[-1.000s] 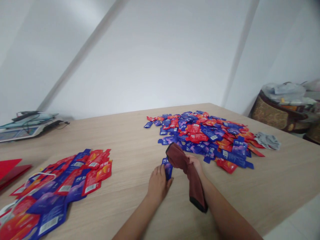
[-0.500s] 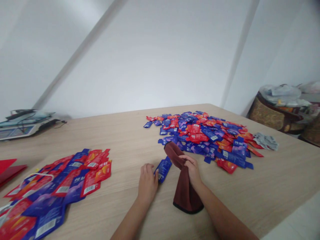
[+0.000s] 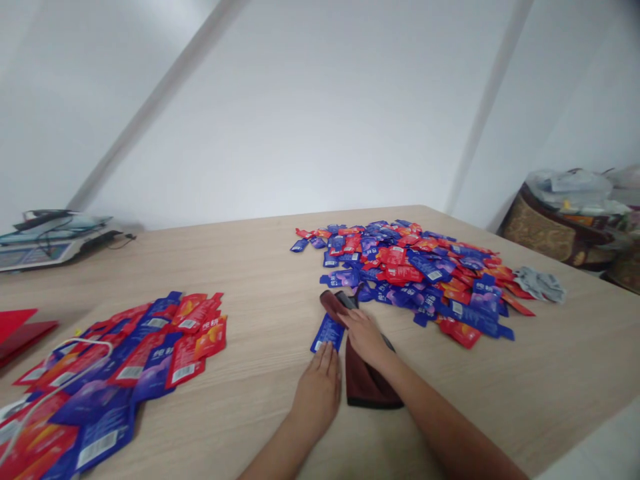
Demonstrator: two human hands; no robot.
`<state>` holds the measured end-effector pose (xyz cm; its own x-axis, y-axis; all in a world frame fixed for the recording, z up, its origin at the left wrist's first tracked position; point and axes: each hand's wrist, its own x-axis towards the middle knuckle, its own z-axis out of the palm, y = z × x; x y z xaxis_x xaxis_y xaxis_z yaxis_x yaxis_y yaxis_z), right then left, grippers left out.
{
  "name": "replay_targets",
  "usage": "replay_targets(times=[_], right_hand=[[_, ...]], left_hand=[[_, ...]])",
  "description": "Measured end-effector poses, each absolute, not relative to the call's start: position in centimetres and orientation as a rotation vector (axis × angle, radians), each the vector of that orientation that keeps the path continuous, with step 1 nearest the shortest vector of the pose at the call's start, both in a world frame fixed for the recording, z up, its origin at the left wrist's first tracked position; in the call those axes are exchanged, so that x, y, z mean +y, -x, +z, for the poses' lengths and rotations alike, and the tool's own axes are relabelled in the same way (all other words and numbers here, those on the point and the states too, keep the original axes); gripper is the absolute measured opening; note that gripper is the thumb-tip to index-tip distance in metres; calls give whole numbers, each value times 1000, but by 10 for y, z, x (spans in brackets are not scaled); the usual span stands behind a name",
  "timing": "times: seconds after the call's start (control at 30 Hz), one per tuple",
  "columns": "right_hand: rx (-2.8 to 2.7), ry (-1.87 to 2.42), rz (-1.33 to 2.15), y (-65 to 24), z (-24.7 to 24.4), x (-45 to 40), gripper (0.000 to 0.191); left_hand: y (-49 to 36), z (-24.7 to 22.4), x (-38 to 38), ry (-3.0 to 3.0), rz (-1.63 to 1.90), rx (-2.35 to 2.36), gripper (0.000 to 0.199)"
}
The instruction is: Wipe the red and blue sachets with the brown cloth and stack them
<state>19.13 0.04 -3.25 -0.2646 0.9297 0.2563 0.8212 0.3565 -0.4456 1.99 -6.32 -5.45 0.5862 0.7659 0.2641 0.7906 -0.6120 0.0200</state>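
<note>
A blue pouch (image 3: pixel 329 333) with a white label lies on the wooden table (image 3: pixel 255 320) in front of me. My left hand (image 3: pixel 318 387) rests on its near end, fingers stretched out flat. A brown cloth (image 3: pixel 367 383) with black edging is bunched under my right hand (image 3: pixel 367 339), whose fingers grip it and press its folded part onto the pouch's far end. The cloth's lower part spreads on the table below my right wrist. The cloth hides the upper part of the pouch.
A heap of red and blue pouches (image 3: pixel 400 260) lies to the right, with a grey glove-like cloth (image 3: pixel 540 285) beside it. More pouches (image 3: pixel 150 353) lie in overlapping rows at left, near a red folder (image 3: pixel 25 340). A scale-like device (image 3: pixel 45 253) stands far left.
My right hand has lowered the cloth from above the table onto the blue pouch. My left hand has moved right, from the pouch's side onto its near end.
</note>
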Motion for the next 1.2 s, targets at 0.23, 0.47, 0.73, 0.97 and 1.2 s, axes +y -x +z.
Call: replay_targets(times=[0.23,0.47,0.73,0.97,1.2], right_hand=[[-2017,1291,235,-194,-32,-7,49],[-2163,1375,334,-179,-34,-2,46],[-1925,1487,172,-208,-44,17,55],[-2241,1351,272,-192,-39,4,48],[-1997,1637,156,-198,-40,17,50]], left_hand=[[-24,-53,-78,2829,-499,-1416,47],[-32,-53,-75,2873,-515,-1458,45],[-20,-48,-71,2843,-720,-1374,39],[-18,-57,-64,2772,-576,-1312,41],[-24,-63,-67,2684,-440,-1286,39]])
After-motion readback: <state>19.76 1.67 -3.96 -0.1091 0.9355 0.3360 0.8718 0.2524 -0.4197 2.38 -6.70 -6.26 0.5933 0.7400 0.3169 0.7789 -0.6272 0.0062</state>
